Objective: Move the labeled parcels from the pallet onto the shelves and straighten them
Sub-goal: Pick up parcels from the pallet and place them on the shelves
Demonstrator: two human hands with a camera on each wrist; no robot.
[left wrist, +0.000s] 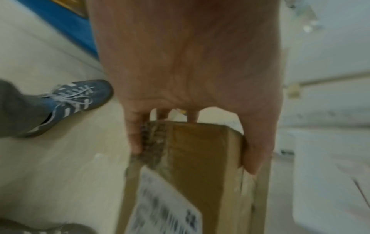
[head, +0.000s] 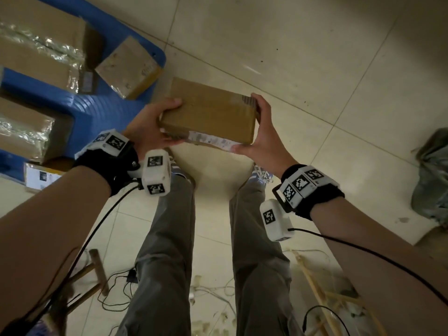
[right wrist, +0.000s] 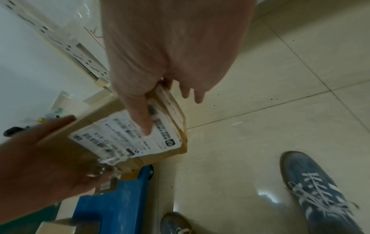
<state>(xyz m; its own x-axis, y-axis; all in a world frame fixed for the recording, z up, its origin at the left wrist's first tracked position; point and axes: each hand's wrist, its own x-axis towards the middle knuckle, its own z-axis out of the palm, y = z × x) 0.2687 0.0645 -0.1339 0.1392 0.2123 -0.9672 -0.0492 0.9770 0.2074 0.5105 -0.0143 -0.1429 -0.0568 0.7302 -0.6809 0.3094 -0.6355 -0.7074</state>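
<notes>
A brown cardboard parcel [head: 208, 112] hangs in the air above the tiled floor, just right of the blue pallet [head: 101, 105]. My left hand [head: 174, 122] grips its left end, thumb on top and fingers underneath. My right hand [head: 253, 122] grips the right end. The white shipping label [head: 213, 140] faces me on the near side. In the left wrist view the fingers [left wrist: 134, 134] and thumb clamp the parcel's taped end [left wrist: 200, 158]. In the right wrist view my thumb [right wrist: 142, 117] presses on the label [right wrist: 120, 136].
Several more taped parcels [head: 128, 66] lie on the pallet, and a small labelled one [head: 41, 177] sits at its near corner. White perforated shelf uprights [right wrist: 80, 52] stand close by. A grey bag [head: 431, 180], loose cables [head: 116, 287] and wooden frames [head: 322, 292] lie around my feet.
</notes>
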